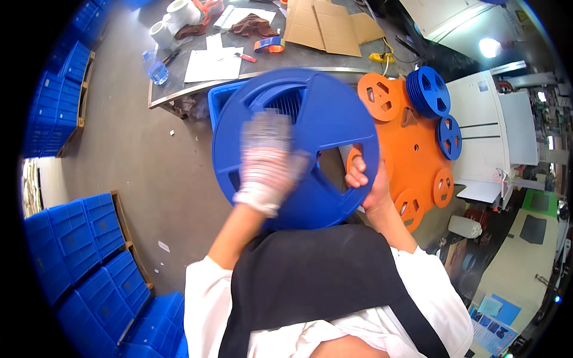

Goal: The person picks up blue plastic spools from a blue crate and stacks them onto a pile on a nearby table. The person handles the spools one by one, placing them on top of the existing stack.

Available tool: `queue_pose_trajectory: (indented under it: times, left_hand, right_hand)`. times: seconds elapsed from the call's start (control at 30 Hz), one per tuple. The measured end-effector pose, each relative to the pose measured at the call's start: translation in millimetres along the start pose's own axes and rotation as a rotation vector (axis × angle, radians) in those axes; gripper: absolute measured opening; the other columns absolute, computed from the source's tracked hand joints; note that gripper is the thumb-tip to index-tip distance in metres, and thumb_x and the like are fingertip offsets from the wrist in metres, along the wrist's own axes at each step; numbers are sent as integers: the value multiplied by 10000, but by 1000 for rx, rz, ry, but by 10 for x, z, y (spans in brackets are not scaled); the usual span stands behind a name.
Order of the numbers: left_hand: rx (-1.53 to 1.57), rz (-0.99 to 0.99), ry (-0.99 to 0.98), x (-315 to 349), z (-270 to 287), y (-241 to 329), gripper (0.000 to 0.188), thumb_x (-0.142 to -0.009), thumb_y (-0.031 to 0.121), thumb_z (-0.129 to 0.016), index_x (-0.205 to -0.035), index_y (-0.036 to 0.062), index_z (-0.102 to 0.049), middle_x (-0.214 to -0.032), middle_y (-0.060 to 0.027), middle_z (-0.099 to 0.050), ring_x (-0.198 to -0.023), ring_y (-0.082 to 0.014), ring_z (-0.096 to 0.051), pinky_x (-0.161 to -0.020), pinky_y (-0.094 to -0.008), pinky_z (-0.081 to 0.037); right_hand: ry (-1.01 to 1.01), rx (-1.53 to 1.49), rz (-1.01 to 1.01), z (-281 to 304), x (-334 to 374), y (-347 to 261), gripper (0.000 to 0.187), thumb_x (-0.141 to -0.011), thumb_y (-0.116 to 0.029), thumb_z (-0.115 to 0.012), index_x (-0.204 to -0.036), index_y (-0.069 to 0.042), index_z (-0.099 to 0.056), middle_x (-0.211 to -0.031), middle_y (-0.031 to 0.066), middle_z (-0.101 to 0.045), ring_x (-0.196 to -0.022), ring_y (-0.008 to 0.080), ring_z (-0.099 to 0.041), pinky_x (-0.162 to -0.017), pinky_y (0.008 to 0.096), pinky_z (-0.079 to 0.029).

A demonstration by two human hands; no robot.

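A large blue plastic reel (340,113) with cut-out windows is held up in front of my chest, its flat face toward me. My right hand (371,180) is bare and grips the reel near its right edge, with fingers coming through a window. Over the left part of its face lies my left hand (266,161), in a striped knit glove. It is smeared by motion, but the fingers look stretched out flat and the thumb stands apart. Behind the reel, a blue bin (218,102) is partly hidden; ribbed blue edges show through the upper window.
A grey workbench (173,89) ahead carries cardboard (325,27), paper, tape rolls and a water bottle (156,68). To the right, an orange stand (412,158) bears orange and blue reels (433,90). Stacked blue crates (65,238) stand at left, machinery at far right.
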State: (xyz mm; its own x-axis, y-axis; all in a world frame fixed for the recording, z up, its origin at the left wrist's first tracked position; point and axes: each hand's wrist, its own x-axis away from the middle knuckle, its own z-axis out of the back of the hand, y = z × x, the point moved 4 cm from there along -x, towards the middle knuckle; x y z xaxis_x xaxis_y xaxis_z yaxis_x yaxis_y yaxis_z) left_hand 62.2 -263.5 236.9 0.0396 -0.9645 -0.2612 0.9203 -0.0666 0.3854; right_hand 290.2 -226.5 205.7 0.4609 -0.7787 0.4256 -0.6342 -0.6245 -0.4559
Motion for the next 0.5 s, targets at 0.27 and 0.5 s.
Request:
queue_pose_trajectory:
  times: [0.27,0.5]
  left_hand:
    - [-158,361,-133,484,-832,-911,660,-952,438,-450,-1420,-24,-404,-1475,-257,-383,-1388,-409,-329,-1149,-526,-213]
    - [60,262,190,454,-470,-409,552,-899,321,-608,-1326,-15,-510,-1208,-265,-584,-1109,-426,-559,-967,-487,-443]
  right_hand:
    - [121,128,53,102,221,-222,532,-1004,-532,-412,-1168,-39,-531,-724,24,-531,-519,105,-451,-505,267,-389]
    - [143,164,207,-49,92,-389,572,-997,-555,-408,-1094,-14,-564,-771,51,-577,-585,140,-529,-562,276,-446]
